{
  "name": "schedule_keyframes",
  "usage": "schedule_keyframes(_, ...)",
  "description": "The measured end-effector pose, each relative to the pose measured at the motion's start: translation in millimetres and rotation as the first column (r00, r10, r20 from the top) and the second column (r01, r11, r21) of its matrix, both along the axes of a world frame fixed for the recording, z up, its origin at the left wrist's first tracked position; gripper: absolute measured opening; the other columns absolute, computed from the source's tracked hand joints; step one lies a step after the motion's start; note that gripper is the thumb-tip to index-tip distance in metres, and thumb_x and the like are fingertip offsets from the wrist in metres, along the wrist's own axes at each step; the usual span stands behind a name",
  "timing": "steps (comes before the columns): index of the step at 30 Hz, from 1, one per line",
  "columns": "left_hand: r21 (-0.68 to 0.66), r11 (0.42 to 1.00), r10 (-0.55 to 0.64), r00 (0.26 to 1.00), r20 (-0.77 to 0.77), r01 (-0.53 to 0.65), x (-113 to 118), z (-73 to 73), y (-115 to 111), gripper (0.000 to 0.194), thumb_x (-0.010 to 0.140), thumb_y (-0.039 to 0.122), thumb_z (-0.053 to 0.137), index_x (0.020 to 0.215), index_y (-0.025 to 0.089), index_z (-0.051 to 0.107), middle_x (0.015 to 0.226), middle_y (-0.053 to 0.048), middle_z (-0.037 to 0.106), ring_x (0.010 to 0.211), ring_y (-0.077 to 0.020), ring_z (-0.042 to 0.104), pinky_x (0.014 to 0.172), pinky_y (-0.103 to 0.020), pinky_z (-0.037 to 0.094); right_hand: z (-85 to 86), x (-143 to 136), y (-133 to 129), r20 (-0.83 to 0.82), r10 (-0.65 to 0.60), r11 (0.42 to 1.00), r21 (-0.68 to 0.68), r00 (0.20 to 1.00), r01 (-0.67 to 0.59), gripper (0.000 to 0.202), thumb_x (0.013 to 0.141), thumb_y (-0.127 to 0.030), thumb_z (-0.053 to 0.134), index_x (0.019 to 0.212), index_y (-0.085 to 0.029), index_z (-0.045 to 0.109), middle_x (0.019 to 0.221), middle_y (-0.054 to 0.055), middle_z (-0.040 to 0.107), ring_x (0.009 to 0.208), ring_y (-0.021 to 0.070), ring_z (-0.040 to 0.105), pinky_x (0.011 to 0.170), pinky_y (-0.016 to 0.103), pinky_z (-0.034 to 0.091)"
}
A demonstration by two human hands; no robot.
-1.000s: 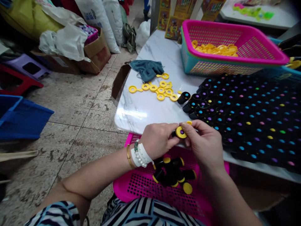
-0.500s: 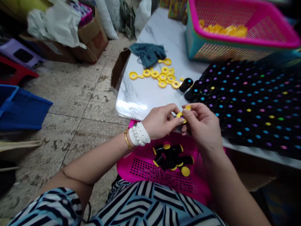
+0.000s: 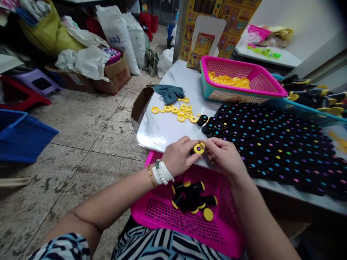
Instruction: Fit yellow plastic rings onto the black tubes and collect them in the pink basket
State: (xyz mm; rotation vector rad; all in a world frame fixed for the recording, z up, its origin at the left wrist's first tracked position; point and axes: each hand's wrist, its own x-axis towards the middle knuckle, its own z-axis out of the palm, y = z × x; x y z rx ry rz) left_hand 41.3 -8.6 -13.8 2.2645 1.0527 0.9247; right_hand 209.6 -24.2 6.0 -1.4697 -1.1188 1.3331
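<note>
Between thumb and fingers, my left hand (image 3: 179, 155) holds a black cylinder whose top carries a yellow ring piece (image 3: 198, 148) around a purple dot. My right hand (image 3: 223, 155) pinches the small end of that yellow piece at its right side. Below both hands, a pink basket (image 3: 159, 213) on my lap holds several black cylinders with yellow caps (image 3: 208, 214). Loose yellow ring pieces (image 3: 181, 112) lie on the white table (image 3: 154, 128), close to a single black cylinder (image 3: 202, 120). Right of them stand many black cylinders (image 3: 271, 144) with coloured dots, packed together.
A pink basket (image 3: 244, 65) of yellow pieces stands at the table's back, beside a teal cloth (image 3: 169, 94). Yellow printed boxes (image 3: 230, 25) rise behind. A blue basket (image 3: 306, 110) of capped cylinders is at right, a blue bin (image 3: 24, 135) on the floor at left.
The view has tilted up, showing more of the room. The yellow ring piece now faces the camera on the cylinder's top, and my right fingers have moved to its small end.
</note>
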Motion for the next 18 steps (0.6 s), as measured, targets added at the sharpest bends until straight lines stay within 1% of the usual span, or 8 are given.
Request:
schedule_keyframes(1, 0.003, 1.0, -0.005, 1.0, -0.019, 0.005, 0.2, 1.1, 0.3, 0.027, 0.087, 0.031, 0.06, 0.109, 0.016, 0.062, 0.087, -0.004, 0.06, 0.078, -0.0159, 0.059, 0.071, -0.03, 0.051, 1.9, -0.3, 0.0, 0.029, 0.025, 1.0, -0.01, 0.999, -0.025, 0.033, 0.075, -0.046, 0.073, 0.084, -0.015, 0.065, 0.054, -0.006, 0.053, 0.041, 0.005, 0.041, 0.037, 0.017, 0.03)
schedule_keyframes(3, 0.007, 1.0, -0.007, 0.998, -0.06, 0.007, 1.4, 3.8, 0.7, 0.02, 0.086, 0.028, 0.058, 0.101, 0.016, 0.063, 0.084, -0.004, 0.06, 0.074, -0.0151, 0.057, 0.068, -0.028, 0.049, 5.5, -4.4, -1.9, 0.077, 0.032, 0.999, 0.011, 0.997, -0.033, 0.029, 0.075, -0.042, 0.072, 0.085, -0.017, 0.061, 0.066, -0.003, 0.058, 0.05, 0.0069, 0.049, 0.044, 0.018, 0.037)
schedule_keyframes(6, -0.001, 1.0, 0.007, 0.994, -0.11, -0.007, 4.1, 6.3, 3.6, 0.015, 0.083, 0.026, 0.057, 0.093, 0.017, 0.064, 0.078, -0.002, 0.059, 0.07, -0.0145, 0.055, 0.065, -0.027, 0.046, 7.3, -14.6, -6.0, 0.235, -0.036, 0.995, 0.096, 0.971, 0.014, 0.023, 0.082, -0.04, 0.064, 0.084, -0.019, 0.056, 0.072, -0.001, 0.059, 0.059, 0.0103, 0.053, 0.051, 0.021, 0.042)
schedule_keyframes(9, -0.027, 1.0, 0.002, 0.99, -0.142, -0.006, 5.6, 3.9, 7.9, 0.014, 0.081, 0.028, 0.059, 0.087, 0.017, 0.065, 0.072, -0.001, 0.059, 0.065, -0.0136, 0.054, 0.062, -0.026, 0.044, 2.0, -21.2, -9.5, 0.36, -0.081, 0.988, 0.155, 0.929, 0.026, 0.018, 0.085, -0.038, 0.059, 0.085, -0.02, 0.056, 0.075, 0.0, 0.059, 0.062, 0.0122, 0.053, 0.054, 0.023, 0.044)
schedule_keyframes(12, -0.021, 1.0, 0.014, 0.988, -0.153, -0.017, 4.1, -0.7, 8.1, 0.015, 0.081, 0.03, 0.062, 0.089, 0.017, 0.067, 0.07, -0.001, 0.061, 0.064, -0.0139, 0.055, 0.062, -0.027, 0.044, -3.3, -22.5, -14.8, 0.326, -0.077, 0.981, 0.192, 0.942, 0.014, 0.019, 0.087, -0.038, 0.056, 0.09, -0.02, 0.058, 0.081, 0.002, 0.061, 0.065, 0.0137, 0.056, 0.056, 0.025, 0.046)
schedule_keyframes(14, 0.0, 0.999, 0.032, 0.988, -0.148, -0.032, 1.0, -2.6, 2.5, 0.015, 0.082, 0.03, 0.064, 0.088, 0.016, 0.066, 0.069, -0.001, 0.062, 0.065, -0.0144, 0.057, 0.062, -0.026, 0.044, -3.0, -22.2, -22.4, 0.284, -0.055, 0.978, 0.209, 0.957, -0.006, 0.021, 0.087, -0.041, 0.056, 0.092, -0.021, 0.06, 0.084, 0.003, 0.062, 0.067, 0.0146, 0.057, 0.057, 0.025, 0.048)
schedule_keyframes(16, 0.016, 0.999, 0.034, 0.989, -0.142, -0.032, -3.2, -3.6, -9.5, 0.016, 0.082, 0.032, 0.065, 0.082, 0.016, 0.064, 0.067, 0.0, 0.061, 0.062, -0.0138, 0.057, 0.058, -0.025, 0.043, -0.3, -22.3, -35.5, 0.263, -0.03, 0.975, 0.22, 0.964, -0.03, 0.023, 0.085, -0.043, 0.059, 0.092, -0.022, 0.061, 0.089, 0.004, 0.063, 0.071, 0.0159, 0.059, 0.06, 0.026, 0.05)
schedule_keyframes(18, 0.05, 0.999, 0.028, 0.991, -0.13, -0.022, -7.6, -4.0, -26.4, 0.019, 0.082, 0.034, 0.065, 0.08, 0.016, 0.061, 0.066, 0.0, 0.06, 0.059, -0.0135, 0.057, 0.053, -0.023, 0.041, 2.7, -23.7, -53.3, 0.244, 0.02, 0.979, 0.194, 0.97, -0.069, 0.023, 0.084, -0.043, 0.06, 0.093, -0.023, 0.061, 0.097, 0.006, 0.063, 0.074, 0.0167, 0.06, 0.062, 0.026, 0.051)
